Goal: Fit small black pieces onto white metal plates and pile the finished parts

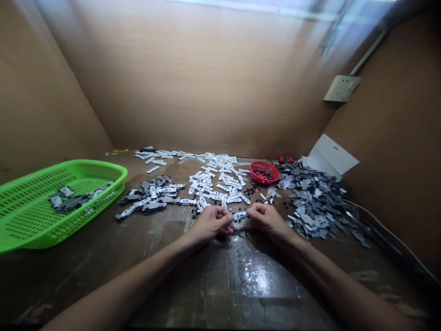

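Between my two hands is a small white toy race car body (240, 215), held just above the table. My left hand (215, 219) is closed, its fingertips pinched at the car's left end. The thumb and fingers of my right hand (267, 218) pinch the car's right end. Fingers cover both ends, so any tiny part between them is hidden. Just beyond the hands spread many white car bodies (203, 186) and small black wheels (253, 190). A heap of grey flat car parts (315, 202) lies right of my right hand.
A green basket (103, 202) with several grey and white cars stands on the left. Assembled-looking cars (151, 195) are piled beside it. A red basket (254, 175) holds small black pieces. A white card (330, 156) leans at the right wall, under a socket (342, 88).
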{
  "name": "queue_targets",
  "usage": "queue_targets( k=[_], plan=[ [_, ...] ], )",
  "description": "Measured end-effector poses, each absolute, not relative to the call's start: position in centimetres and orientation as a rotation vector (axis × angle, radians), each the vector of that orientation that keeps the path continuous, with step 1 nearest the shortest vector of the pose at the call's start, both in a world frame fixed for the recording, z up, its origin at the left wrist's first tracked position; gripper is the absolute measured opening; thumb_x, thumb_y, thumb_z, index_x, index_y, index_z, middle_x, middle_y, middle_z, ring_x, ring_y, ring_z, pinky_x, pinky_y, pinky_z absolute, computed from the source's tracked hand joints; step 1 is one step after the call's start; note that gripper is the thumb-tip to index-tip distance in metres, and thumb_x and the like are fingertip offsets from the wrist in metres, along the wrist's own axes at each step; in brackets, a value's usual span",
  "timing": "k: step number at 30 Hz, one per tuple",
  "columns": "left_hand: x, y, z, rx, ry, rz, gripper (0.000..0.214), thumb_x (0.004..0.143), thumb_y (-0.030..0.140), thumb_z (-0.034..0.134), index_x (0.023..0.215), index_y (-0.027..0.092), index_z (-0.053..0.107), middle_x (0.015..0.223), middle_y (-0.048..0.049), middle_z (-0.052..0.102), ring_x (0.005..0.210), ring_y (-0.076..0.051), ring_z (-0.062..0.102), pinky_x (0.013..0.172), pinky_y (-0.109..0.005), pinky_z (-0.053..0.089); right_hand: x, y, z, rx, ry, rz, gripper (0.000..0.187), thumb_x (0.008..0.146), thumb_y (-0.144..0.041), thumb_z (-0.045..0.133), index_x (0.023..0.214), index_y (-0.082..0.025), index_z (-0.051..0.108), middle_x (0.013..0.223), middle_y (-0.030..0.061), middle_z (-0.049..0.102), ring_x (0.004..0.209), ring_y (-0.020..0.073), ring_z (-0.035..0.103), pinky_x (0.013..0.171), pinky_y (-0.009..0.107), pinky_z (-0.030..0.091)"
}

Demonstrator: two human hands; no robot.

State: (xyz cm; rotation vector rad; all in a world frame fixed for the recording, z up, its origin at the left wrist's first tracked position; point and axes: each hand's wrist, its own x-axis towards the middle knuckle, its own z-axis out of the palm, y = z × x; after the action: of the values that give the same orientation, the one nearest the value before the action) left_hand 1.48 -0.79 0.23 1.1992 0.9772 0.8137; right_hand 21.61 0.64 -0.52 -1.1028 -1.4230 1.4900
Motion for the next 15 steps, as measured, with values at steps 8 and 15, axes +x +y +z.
queue_targets(
  k=[8, 15],
  plan=[
    [1.5, -0.3, -0.5, 1.146, 1.089, 0.781, 0.026, 0.068, 0.035, 0.065, 0.068, 0.012, 0.053, 0.06, -0.0054, 0.062, 0.049, -0.011, 0.058, 0.045, -0.019, 0.045, 20.7, 0.5, -1.0, -1.169, -1.697, 1.043, 0.026, 0.078, -0.038, 0.054, 0.065, -0.015, 0.056, 0.057, -0.0026, 0.051, 0.053, 0.0089, 0.045, 0.051, 0.02, 0.034],
    [-0.6, 1.6, 0.9, 0.36, 0.867, 1.352, 0.001, 0.074, 0.012, 0.05, 0.073, 0.011, 0.05, 0.063, -0.001, 0.054, 0.05, -0.004, 0.052, 0.048, -0.011, 0.045, 27.8, 5.1, 1.1, -1.573, -1.865, 0.157, 0.024, 0.082, -0.03, 0.048, 0.096, -0.02, 0.064, 0.095, 0.0056, 0.062, 0.09, 0.0163, 0.054, 0.081, 0.025, 0.038]
  ],
)
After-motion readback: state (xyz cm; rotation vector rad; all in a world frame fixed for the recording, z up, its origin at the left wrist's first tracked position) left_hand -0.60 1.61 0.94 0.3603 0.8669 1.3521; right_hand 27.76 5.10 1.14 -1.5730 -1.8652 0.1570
